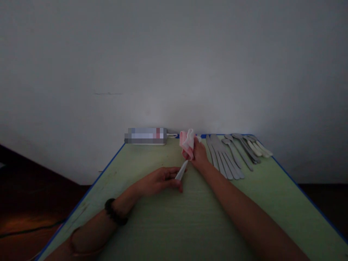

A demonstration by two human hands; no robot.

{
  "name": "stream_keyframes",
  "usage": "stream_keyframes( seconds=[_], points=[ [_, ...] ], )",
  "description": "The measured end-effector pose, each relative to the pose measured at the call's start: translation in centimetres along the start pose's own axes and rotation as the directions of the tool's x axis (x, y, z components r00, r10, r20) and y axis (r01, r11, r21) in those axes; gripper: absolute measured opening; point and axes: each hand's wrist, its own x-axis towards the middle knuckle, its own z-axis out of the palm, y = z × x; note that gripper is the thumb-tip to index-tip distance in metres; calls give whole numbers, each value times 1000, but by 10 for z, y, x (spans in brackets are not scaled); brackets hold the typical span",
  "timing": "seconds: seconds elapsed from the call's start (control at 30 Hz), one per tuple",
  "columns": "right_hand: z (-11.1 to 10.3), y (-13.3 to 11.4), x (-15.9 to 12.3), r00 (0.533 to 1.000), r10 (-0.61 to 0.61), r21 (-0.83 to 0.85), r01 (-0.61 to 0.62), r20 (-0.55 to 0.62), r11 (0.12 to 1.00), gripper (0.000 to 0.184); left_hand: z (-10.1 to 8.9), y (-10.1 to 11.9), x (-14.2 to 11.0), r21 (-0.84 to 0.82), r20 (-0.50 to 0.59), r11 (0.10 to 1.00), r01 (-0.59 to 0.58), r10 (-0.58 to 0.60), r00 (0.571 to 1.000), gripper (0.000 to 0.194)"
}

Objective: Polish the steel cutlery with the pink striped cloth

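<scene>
My left hand rests on the green table with its fingers closed round one end of a slim metal utensil. The utensil slants up and to the right. My right hand grips a pink and white cloth bunched round the utensil's upper end. Which kind of utensil it is I cannot tell.
Several metal knives and spoons lie in a row at the table's far right. A white box-like object with a cable sits at the far edge against the grey wall. Blue trim edges the table. Dark floor lies to the left.
</scene>
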Motion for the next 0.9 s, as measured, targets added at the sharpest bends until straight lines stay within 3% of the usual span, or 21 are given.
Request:
stream_keyframes(
  seconds=[0.2, 0.53, 0.8, 0.9],
  points=[
    [-3, 4, -16, 998, -66, -121, 67, 14, 990, 35, 3, -5, 7, 36, -111, 998, 61, -57, 992, 33],
    [1, 8, 9, 996, -86, -307, 73, -31, 949, 32, 2, 6, 7, -41, -12, 999, 28, -29, 1000, 32],
    [9, 15, 41, 991, -87, -272, 57, -98, 960, 28, -9, 9, 5, -74, 37, 975, 208, -206, 978, 29],
    [10, 14, 52, 989, -89, -240, 60, -114, 969, 27, -15, 15, 7, -34, 110, 953, 300, -295, 949, 22]
  ],
)
